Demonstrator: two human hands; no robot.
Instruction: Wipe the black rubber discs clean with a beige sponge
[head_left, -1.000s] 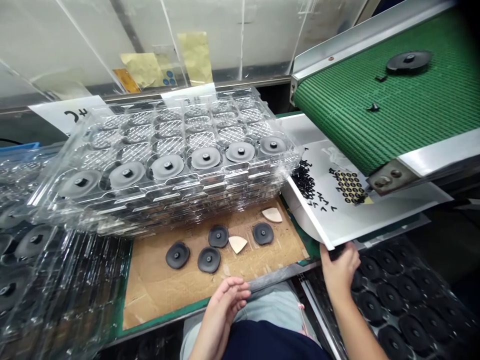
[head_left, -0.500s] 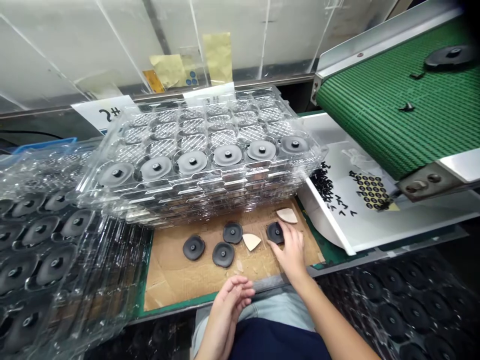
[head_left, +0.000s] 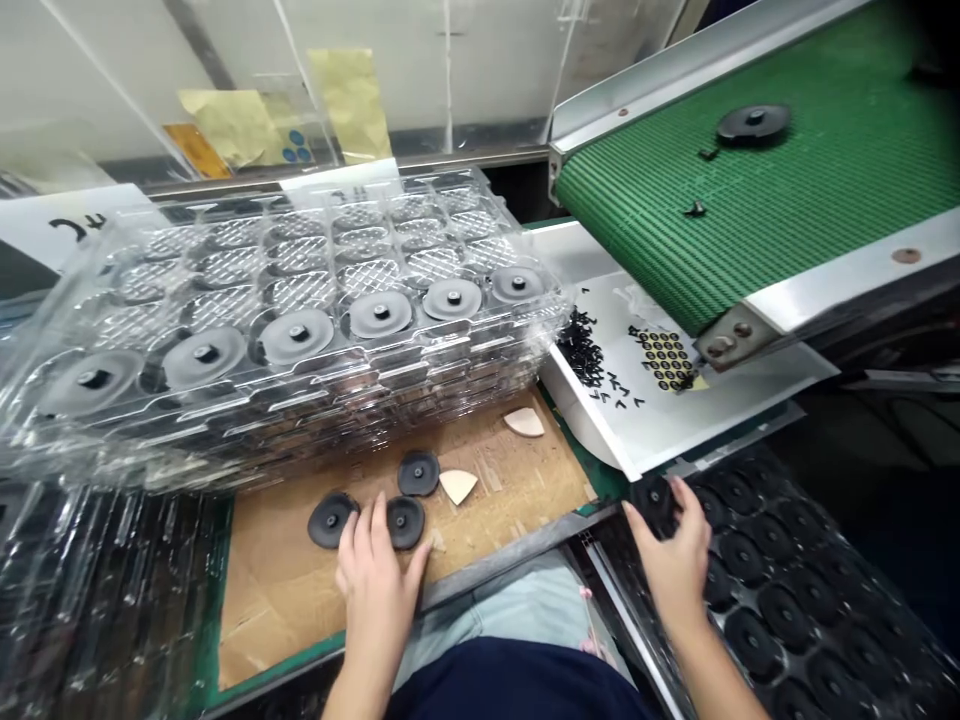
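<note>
My right hand [head_left: 679,550] pinches a black rounded disc with a central stub [head_left: 651,503] between thumb and fingers, just past the right end of the worktop. On the cardboard sheet [head_left: 277,620], my left hand [head_left: 375,570] reaches over two similar discs. Its thumb and fingers are apart around the near disc [head_left: 406,523]; whether they touch it I cannot tell. The left disc [head_left: 330,520] lies beside its fingertips. A third disc [head_left: 418,472] is just behind, next to a pale wedge-shaped piece [head_left: 458,486]. Another pale wedge [head_left: 524,422] lies farther right.
Stacked clear plastic trays [head_left: 360,375] stand behind the cardboard, with discs in the front row. A white tray [head_left: 600,430] holds small black parts [head_left: 583,350] and a round-sticker sheet [head_left: 666,360]. A green conveyor [head_left: 750,190] carries a disc. Filled trays [head_left: 787,600] sit low right.
My right hand has lifted the disc off the cardboard and carried it right, past the worktop's end. My left hand has moved forward to the discs. The view has swung right.
</note>
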